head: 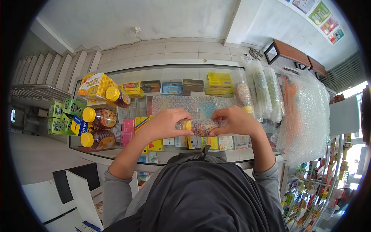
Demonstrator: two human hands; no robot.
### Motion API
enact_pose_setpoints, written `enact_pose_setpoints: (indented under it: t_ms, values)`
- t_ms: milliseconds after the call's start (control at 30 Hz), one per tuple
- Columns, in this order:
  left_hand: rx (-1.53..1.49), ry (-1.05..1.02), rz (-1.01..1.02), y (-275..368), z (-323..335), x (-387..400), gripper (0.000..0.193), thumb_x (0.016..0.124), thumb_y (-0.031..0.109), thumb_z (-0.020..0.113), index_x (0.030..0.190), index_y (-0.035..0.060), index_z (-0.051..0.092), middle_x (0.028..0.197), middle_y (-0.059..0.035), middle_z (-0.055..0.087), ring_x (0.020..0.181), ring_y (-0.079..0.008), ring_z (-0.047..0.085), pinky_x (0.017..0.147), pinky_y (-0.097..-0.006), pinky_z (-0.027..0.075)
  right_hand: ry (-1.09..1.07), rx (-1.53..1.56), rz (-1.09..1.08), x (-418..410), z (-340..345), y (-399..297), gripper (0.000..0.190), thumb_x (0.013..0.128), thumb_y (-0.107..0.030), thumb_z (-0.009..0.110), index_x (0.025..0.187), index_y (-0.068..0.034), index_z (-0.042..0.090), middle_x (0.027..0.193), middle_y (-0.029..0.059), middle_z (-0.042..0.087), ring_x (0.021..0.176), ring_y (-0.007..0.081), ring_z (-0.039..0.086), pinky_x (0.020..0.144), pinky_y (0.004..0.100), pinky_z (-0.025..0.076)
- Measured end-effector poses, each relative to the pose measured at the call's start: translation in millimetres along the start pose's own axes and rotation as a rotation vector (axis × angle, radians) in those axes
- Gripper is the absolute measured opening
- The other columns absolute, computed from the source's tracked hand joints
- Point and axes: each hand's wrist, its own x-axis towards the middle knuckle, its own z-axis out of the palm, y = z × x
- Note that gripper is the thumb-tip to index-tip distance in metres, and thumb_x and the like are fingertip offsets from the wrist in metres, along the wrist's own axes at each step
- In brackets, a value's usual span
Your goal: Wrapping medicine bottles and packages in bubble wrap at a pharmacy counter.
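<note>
Both my hands hold a yellow-capped jar [204, 128] lying on its side over the glass counter, with bubble wrap around it. My left hand [165, 123] grips the cap end, thumb below and fingers above. At the other end, my right hand [233, 121] has its thumb and fingers around the wrap. Just beyond lies a flat sheet of bubble wrap [176, 103] on the glass. To the right rests another jar [243, 92] in bubble wrap, its yellow cap towards me.
Yellow-capped honey jars [105, 118] lie at the left beside a honey carton [95, 84] and green boxes [74, 106]. Wrapped bundles [262, 90] and a large bubble wrap pile [307, 116] occupy the right. Medicine boxes [171, 87] show through the glass. Behind are a bench [291, 52] and stairs [55, 68].
</note>
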Motion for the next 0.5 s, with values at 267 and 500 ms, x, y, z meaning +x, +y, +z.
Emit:
enact_pose_setpoints:
  t_ms: [267, 500]
  values:
    - [0.166, 0.051, -0.045, 5.0, 1.5, -1.0, 0.049, 0.081, 0.043, 0.075, 0.111, 0.0051, 0.068, 0.106, -0.0103, 0.062, 0.102, -0.0288, 0.062, 0.084, -0.0402, 0.051, 0.168, -0.217, -0.070, -4.9, 6.3, -2.7, 0.049, 0.073, -0.037, 0.084, 0.106, -0.002, 0.072, 0.106, 0.0127, 0.064, 0.099, 0.0296, 0.063, 0.087, 0.0388, 0.049]
    - [0.572, 0.254, 0.333, 14.7, 12.2, -0.3, 0.062, 0.075, 0.041, 0.077, 0.124, 0.0060, 0.061, 0.112, -0.0079, 0.061, 0.107, -0.0264, 0.057, 0.094, -0.0407, 0.045, 0.231, -0.230, -0.199, -8.2, 17.5, -17.3, 0.054, 0.070, -0.029, 0.084, 0.114, -0.006, 0.063, 0.106, 0.0119, 0.059, 0.103, 0.0326, 0.058, 0.089, 0.0409, 0.047]
